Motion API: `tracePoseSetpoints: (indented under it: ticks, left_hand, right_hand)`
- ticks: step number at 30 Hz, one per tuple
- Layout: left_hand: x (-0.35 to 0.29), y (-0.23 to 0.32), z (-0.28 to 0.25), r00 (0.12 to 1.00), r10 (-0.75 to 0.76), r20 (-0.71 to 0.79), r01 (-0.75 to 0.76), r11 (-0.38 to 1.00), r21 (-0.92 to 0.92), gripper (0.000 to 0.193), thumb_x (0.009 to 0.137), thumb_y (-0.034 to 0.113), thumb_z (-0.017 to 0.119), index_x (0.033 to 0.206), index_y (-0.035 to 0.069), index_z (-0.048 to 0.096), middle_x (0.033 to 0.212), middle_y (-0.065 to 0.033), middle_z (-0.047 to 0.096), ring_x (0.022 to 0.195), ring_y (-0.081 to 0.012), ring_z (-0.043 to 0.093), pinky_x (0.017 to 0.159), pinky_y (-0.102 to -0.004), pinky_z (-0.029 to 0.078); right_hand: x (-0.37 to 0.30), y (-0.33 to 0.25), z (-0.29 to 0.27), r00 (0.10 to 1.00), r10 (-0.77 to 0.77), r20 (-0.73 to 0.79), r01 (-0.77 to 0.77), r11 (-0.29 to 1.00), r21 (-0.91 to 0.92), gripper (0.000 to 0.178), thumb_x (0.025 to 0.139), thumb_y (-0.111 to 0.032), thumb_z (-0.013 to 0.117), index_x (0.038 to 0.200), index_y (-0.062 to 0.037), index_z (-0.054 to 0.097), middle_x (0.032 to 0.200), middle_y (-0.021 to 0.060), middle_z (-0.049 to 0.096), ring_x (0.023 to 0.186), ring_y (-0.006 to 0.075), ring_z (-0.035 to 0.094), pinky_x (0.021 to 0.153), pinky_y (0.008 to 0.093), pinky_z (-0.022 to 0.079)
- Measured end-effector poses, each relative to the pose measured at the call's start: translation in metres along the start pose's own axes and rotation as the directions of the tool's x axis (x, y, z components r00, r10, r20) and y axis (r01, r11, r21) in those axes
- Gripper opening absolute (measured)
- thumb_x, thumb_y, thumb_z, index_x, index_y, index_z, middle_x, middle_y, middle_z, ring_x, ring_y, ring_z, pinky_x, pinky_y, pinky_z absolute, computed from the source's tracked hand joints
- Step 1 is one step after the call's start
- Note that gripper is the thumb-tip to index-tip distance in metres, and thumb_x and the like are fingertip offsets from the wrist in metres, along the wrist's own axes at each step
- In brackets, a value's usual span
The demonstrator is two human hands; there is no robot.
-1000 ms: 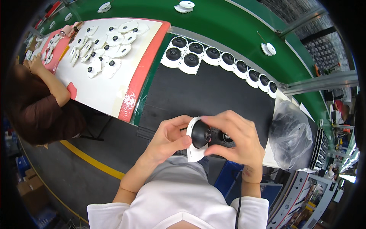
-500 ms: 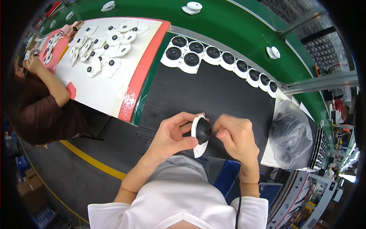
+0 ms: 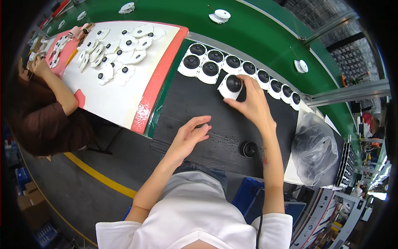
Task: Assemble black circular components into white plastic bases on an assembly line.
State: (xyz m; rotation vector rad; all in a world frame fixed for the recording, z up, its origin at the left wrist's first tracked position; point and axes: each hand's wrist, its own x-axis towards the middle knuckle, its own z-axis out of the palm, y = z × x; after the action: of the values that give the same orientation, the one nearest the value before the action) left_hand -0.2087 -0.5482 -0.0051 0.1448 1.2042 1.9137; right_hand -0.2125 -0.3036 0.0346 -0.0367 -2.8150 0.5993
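Dome (image 3: 234, 83) on a white base (image 3: 224, 91) is resting between thumb and fingertips of the right hand (image 3: 255, 106), which is gripping its edges near the row of similar domes (image 3: 248, 67); the left hand (image 3: 186, 138) is hovering half-open, empty.

I am on a factory assembly floor, by the look of it. A long green belt (image 3: 261, 37) carrying spaced white parts (image 3: 222, 13) runs past my bench (image 3: 186, 97), where near-identical black-domed units (image 3: 210, 68) stand in rows. To my left a co-worker (image 3: 47, 124) has another bench (image 3: 116, 103). A yellow line (image 3: 99, 176) crosses the grey floor (image 3: 74, 186); cardboard boxes (image 3: 25, 202) stand beyond.
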Motion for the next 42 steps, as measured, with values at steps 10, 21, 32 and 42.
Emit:
tracePoseSetpoints:
  ticks: [10,21,32,42]
  left_hand:
    - [-0.003,0.007,-0.025,0.985,0.140,-0.101,-0.127,0.984,0.125,0.034,0.094,0.006,0.062,0.127,-0.001,0.058,0.126,-0.0112,0.061,0.119,-0.0243,0.061,0.095,-0.0350,0.052]
    - [0.062,0.086,-0.201,0.508,0.856,-0.092,0.340,-0.102,0.935,0.040,0.089,0.021,0.070,0.120,-0.004,0.063,0.127,-0.0236,0.057,0.112,-0.0391,0.057,0.096,-0.0447,0.047]
    - [0.033,0.089,-0.199,0.610,0.720,-0.332,0.270,0.205,0.941,0.059,0.075,0.022,0.084,0.123,-0.004,0.062,0.112,-0.0227,0.065,0.103,-0.0357,0.062,0.091,-0.0416,0.048]
    - [-0.011,0.016,-0.052,0.983,0.020,-0.184,-0.020,1.000,-0.003,0.038,0.093,-0.002,0.058,0.129,-0.003,0.045,0.105,-0.0150,0.070,0.092,-0.0179,0.070,0.079,-0.0290,0.060]
  right_hand:
    - [0.000,0.015,0.017,0.994,-0.068,-0.083,0.062,0.996,-0.071,0.063,0.076,-0.025,0.081,0.127,-0.0027,0.053,0.122,0.0162,0.057,0.109,0.0371,0.058,0.090,0.0443,0.048]
    - [-0.134,-0.055,-0.052,0.853,0.303,0.425,-0.192,0.939,-0.284,0.059,0.074,-0.025,0.080,0.126,-0.0093,0.056,0.112,0.0143,0.055,0.095,0.0341,0.063,0.082,0.0422,0.053]
    - [-0.114,-0.045,-0.047,0.940,0.180,0.289,-0.095,0.954,-0.284,0.048,0.078,-0.019,0.076,0.123,-0.0081,0.062,0.110,0.0111,0.062,0.098,0.0291,0.061,0.085,0.0398,0.050]
    - [-0.101,-0.056,-0.056,0.969,0.207,0.134,-0.157,0.936,-0.314,0.048,0.077,-0.014,0.078,0.121,-0.0041,0.061,0.120,0.0145,0.064,0.105,0.0305,0.063,0.088,0.0382,0.051]
